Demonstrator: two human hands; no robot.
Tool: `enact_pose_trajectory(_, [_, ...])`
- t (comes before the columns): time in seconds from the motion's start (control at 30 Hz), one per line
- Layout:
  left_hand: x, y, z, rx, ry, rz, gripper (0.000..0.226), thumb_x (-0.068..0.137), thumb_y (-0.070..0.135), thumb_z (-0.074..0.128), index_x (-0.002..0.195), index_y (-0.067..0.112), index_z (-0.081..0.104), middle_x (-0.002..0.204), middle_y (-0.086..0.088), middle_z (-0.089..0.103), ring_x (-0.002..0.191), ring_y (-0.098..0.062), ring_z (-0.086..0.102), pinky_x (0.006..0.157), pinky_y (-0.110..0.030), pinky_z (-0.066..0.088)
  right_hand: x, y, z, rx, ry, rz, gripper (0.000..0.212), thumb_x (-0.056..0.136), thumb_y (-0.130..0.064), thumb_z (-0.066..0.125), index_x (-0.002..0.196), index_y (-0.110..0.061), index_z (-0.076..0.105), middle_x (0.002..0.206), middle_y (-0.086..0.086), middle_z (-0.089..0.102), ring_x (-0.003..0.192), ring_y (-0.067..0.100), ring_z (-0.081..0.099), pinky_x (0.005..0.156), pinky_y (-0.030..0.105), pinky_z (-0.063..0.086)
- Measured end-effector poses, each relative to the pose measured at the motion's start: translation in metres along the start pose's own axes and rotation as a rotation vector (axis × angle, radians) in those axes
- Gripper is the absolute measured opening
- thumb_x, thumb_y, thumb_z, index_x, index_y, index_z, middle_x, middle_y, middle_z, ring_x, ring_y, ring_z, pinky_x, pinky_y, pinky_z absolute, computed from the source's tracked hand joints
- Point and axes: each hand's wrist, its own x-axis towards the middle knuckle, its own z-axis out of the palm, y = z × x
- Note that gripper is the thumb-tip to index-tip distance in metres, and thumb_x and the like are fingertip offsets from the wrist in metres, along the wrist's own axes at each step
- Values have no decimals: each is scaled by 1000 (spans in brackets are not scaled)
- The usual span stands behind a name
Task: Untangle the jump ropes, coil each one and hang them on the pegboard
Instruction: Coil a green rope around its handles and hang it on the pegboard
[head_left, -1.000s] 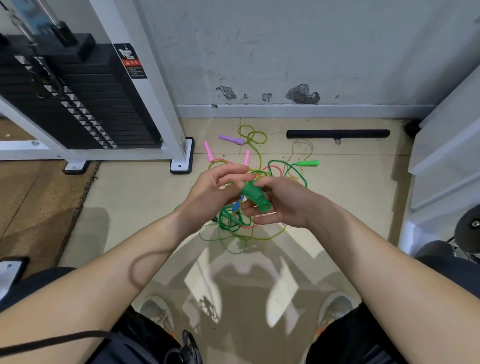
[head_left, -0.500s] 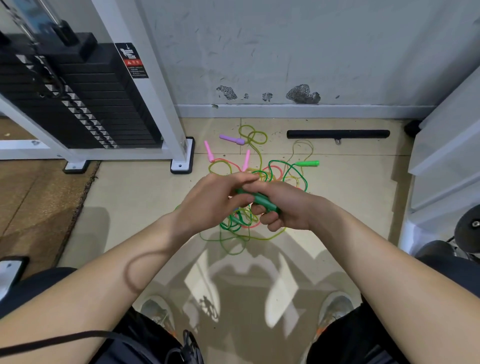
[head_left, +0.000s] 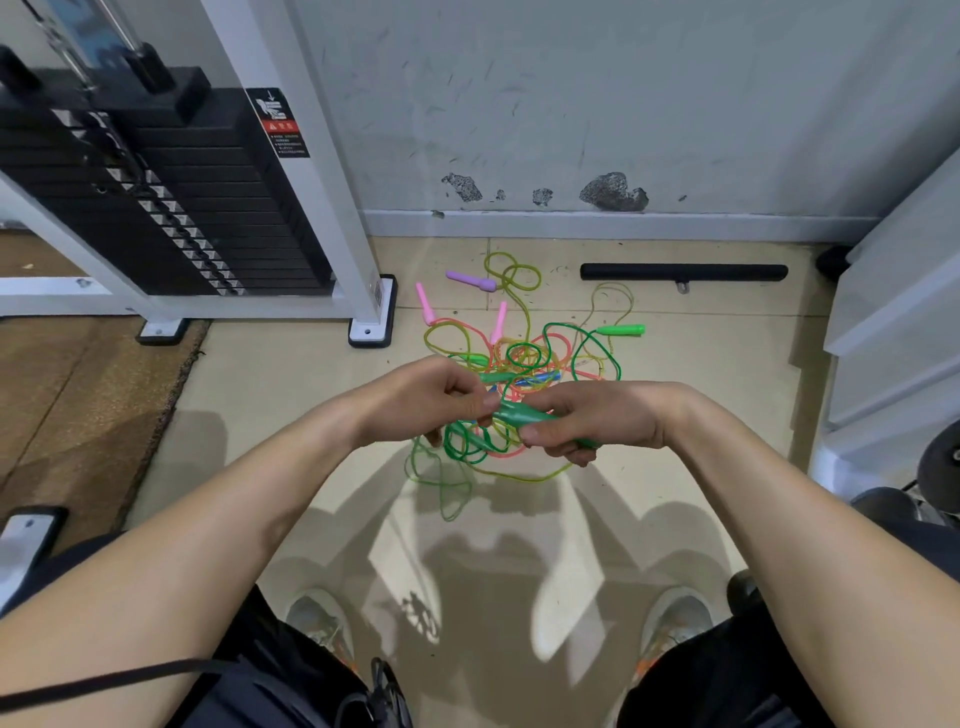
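Note:
A tangle of jump ropes (head_left: 524, 364) in green, yellow and pink lies on the tiled floor in front of me. My right hand (head_left: 602, 421) grips a dark green handle (head_left: 524, 414) above the tangle. My left hand (head_left: 431, 400) pinches the green cord at that handle's tip. Loose handles lie further back: a purple one (head_left: 471, 281), two pink ones (head_left: 425, 304) (head_left: 500, 323) and a light green one (head_left: 621, 329). No pegboard is in view.
A weight-stack machine (head_left: 171, 208) with a white frame stands at the left, its foot (head_left: 371, 327) near the ropes. A black bar (head_left: 683, 272) lies by the wall. White furniture (head_left: 893, 332) borders the right. My shoes (head_left: 317, 623) are below.
The green handle has turned from upright to nearly level in my right hand. Both hands have drawn slightly apart, and the left has shifted onto the cord at the handle's tip.

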Motion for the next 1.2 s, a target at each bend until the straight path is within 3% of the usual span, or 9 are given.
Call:
enact_pose_trajectory(0.17, [5,4,15,69,115,72,32,97,38,63,75,16,71,64,0,55,57,-8,44,59,-29,37,5,-6,4,-143,103,-11,24,78,-29,67,96,-15,60,84,0,64,76,16,67,85,47,52])
enact_pose_trajectory(0.3, [7,7,15,-49,236,99,32,98,34,62,73,16,73,68,0,66,66,-7,53,65,-29,40,12,-14,15,-63,317,-118,25,85,-1,53,101,-20,57,74,-9,53,59,9,48,56,23,43])
enact_pose_trajectory(0.4, [2,15,6,-32,189,32,40,100,37,57,66,17,64,49,13,40,47,-4,34,47,-20,27,9,-13,13,-264,409,-169,11,95,-27,53,94,-35,60,75,-15,57,65,6,51,65,30,43])
enact_pose_trajectory(0.53, [-3,14,-6,-178,-30,-143,45,103,41,48,69,15,59,54,5,25,50,-13,17,46,-25,15,6,-3,7,-363,464,-151,53,94,-70,36,84,-20,52,77,-7,52,78,20,55,76,45,50])
enact_pose_trajectory(0.67, [-5,16,-6,-487,-182,-267,47,106,39,40,68,16,58,59,5,18,50,-10,8,41,-21,8,9,-1,7,-243,489,-219,49,96,-64,39,82,-18,49,75,-5,43,70,13,43,65,37,43])
enact_pose_trajectory(0.8, [-3,15,1,-954,-147,-295,37,104,36,37,74,19,48,59,9,17,50,-8,7,40,-18,8,7,-2,10,-343,646,-228,56,91,-73,34,87,-19,49,75,1,49,73,22,48,70,48,46])
enact_pose_trajectory(0.97, [-2,18,23,-1333,32,-197,31,105,26,36,80,15,50,63,3,40,51,-9,36,46,-17,30,16,-3,28,-521,805,-195,35,103,-53,31,96,-20,41,67,0,53,72,28,53,64,40,39])
enact_pose_trajectory(1.07, [-4,21,27,-1408,105,-136,31,105,26,39,83,12,56,75,-3,56,65,-14,55,60,-21,50,21,-2,36,-377,792,-200,25,105,-43,31,96,-22,42,71,3,55,75,25,54,69,41,41])
enact_pose_trajectory(1.2, [-3,21,29,-1407,243,-89,33,105,25,48,77,10,60,78,-1,59,80,-18,54,90,-31,50,24,-2,36,-287,769,-201,27,105,-48,34,98,-24,45,74,0,59,71,13,55,70,39,42])
